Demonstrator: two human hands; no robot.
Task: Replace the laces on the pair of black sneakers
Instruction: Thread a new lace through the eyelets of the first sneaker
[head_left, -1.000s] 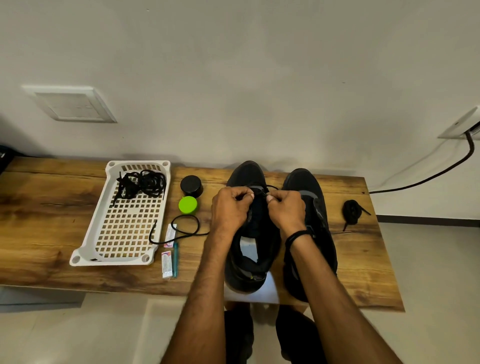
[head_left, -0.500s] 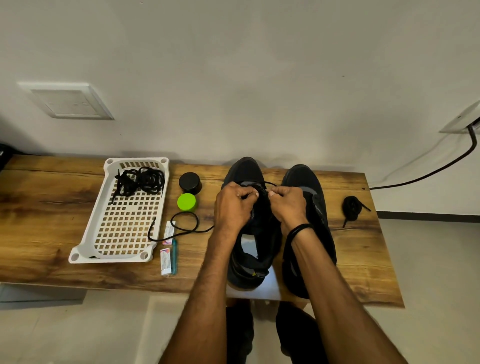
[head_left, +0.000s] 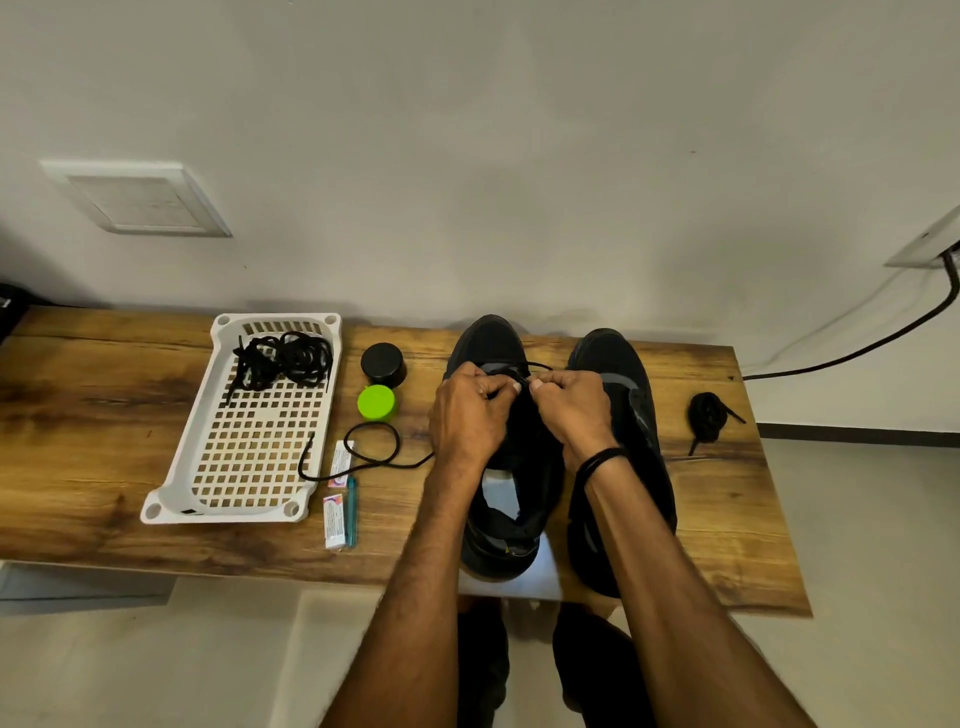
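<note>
Left black fabric sneaker and right black fabric sneaker are standing side by side to the right of the white perforated plastic tray, toes pointing at the wall. The left one's tongue area is gaping open. A thin black cord lace is trailing from it, looping toward the tray's right rim. A tangled bundle of black laces is lying in the tray's far end. A coiled black lace is lying beyond the right sneaker, farthest from the tray.

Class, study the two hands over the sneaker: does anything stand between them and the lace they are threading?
Nothing visible does. The left hand and right hand both pinch the black lace at the front of the sneaker. The other sneaker stands beside it, clear of either grip.
</note>
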